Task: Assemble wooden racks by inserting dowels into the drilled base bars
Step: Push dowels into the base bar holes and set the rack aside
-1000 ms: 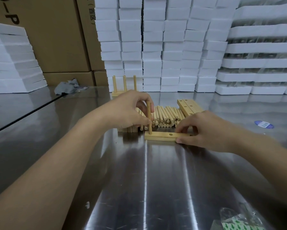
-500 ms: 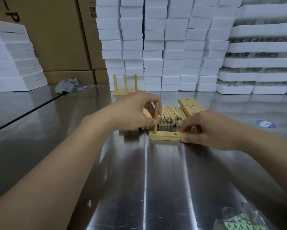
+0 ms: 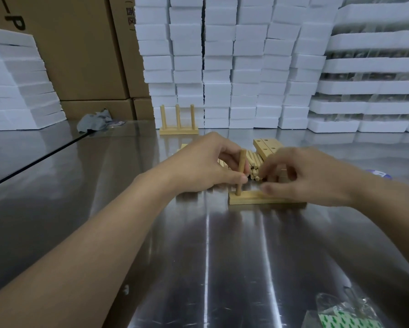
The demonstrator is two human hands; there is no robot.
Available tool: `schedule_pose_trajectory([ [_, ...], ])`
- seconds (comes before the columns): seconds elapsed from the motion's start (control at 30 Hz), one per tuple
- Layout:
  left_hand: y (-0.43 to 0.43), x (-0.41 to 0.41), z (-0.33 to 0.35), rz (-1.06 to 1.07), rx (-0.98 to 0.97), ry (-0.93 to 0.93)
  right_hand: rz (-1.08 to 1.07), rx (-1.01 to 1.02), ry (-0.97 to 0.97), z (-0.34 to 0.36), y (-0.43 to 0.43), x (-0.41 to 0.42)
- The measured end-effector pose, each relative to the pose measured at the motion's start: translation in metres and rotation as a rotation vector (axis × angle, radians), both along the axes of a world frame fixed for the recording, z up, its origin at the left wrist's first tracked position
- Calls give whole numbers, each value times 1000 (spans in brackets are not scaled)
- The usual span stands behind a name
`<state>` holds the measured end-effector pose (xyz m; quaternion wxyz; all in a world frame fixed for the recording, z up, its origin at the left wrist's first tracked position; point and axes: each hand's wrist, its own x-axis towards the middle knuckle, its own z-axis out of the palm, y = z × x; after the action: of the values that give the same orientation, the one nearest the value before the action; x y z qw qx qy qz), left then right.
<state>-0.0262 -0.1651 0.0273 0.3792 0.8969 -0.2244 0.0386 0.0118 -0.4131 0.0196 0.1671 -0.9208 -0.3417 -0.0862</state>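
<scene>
Near right edge: clear plastic bag point(image 3: 345, 311) with green-printed contents, lying on the steel surface point(image 3: 198, 256).

Mid-surface: one base bar point(image 3: 253, 198) lies flat, long side left to right. A dowel point(image 3: 240, 171) stands upright with its lower end at the bar's left end; seating depth not readable.

Left hand point(image 3: 205, 166): thumb and fingertips pinch the dowel about mid-height, the other fingers curled behind it.

Right hand point(image 3: 310, 176): fingers curled, over the right part of the bar, thumb tip close to the bar's top face. Blurred; cannot tell whether it touches the bar or holds anything.

Just behind the hands: loose dowels point(image 3: 254, 163) piled on their sides, ends toward the camera. Spare base bars point(image 3: 267, 145) stacked flat to the right of the pile, drilled holes facing up.

Farther, left of centre: finished rack point(image 3: 178, 124), three dowels upright in one bar. Grey cloth point(image 3: 94, 121) farther left.

Far edge: stacked white foam boxes point(image 3: 222, 67); cardboard cartons point(image 3: 80, 55) at left.
</scene>
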Motion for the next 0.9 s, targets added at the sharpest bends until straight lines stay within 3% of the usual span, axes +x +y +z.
schedule_pose_trajectory([
  [0.13, -9, -3, -3, -32, -46, 4, 135, 469, 20, 0, 19, -13],
  [0.47, -9, -4, -3, -35, -26, 7, 146, 1011, 194, -31, 50, -19],
  [0.67, -8, -2, -4, -64, -28, 18, 188, 1128, 299, -39, 53, -14],
  [0.9, -11, -2, -6, -69, 15, 16, 225, 1053, 119, -48, 56, -11],
])
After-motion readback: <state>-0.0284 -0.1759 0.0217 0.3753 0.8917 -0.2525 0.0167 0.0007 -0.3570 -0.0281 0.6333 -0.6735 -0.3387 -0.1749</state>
